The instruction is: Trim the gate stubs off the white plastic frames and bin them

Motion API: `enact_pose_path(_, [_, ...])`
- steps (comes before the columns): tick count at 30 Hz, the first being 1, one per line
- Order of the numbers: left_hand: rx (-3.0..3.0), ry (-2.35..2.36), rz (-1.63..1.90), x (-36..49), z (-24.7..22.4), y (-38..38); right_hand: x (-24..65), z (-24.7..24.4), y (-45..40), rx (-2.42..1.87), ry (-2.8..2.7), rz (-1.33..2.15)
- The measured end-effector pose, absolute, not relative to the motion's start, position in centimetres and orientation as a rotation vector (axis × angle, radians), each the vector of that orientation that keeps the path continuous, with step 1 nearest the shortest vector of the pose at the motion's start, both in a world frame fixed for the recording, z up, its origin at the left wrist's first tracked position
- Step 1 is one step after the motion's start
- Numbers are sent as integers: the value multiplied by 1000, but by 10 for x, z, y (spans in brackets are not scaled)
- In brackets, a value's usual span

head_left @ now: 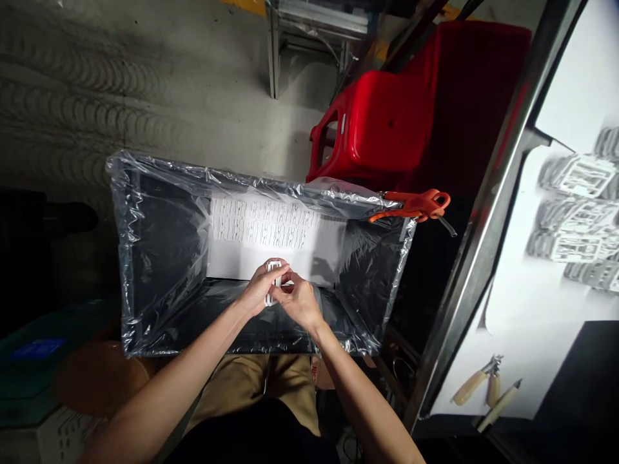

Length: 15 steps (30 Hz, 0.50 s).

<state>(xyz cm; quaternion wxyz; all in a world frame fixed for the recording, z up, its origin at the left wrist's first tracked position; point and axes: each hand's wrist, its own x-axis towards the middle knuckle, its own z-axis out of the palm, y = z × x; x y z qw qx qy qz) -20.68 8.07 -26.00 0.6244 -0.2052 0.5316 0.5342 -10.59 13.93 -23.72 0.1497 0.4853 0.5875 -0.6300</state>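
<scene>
My left hand (256, 291) and right hand (300, 299) pinching a white plastic part (273, 281), plastic-lined bin (145, 258) under my hands, white sheet (271, 235) just ahead

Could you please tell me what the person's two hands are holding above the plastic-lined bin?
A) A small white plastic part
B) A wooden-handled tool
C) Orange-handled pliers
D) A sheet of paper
A: the left hand and right hand both close around a small white plastic part above the plastic-lined bin.
</scene>
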Motion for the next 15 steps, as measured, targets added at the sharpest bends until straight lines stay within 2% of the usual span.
enact_pose_path(4, [-537,1458,1156,-214,-312,83,-102,-289,160,1470,1599,-1681])
enact_pose_path(10, [-736,1654,883,-199,-407,98,-113,-406,189,2034,1550,-1239])
enact_pose_path(15, [-965,1736,964,-165,-450,127,-128,-443,172,2233,1502,-1165])
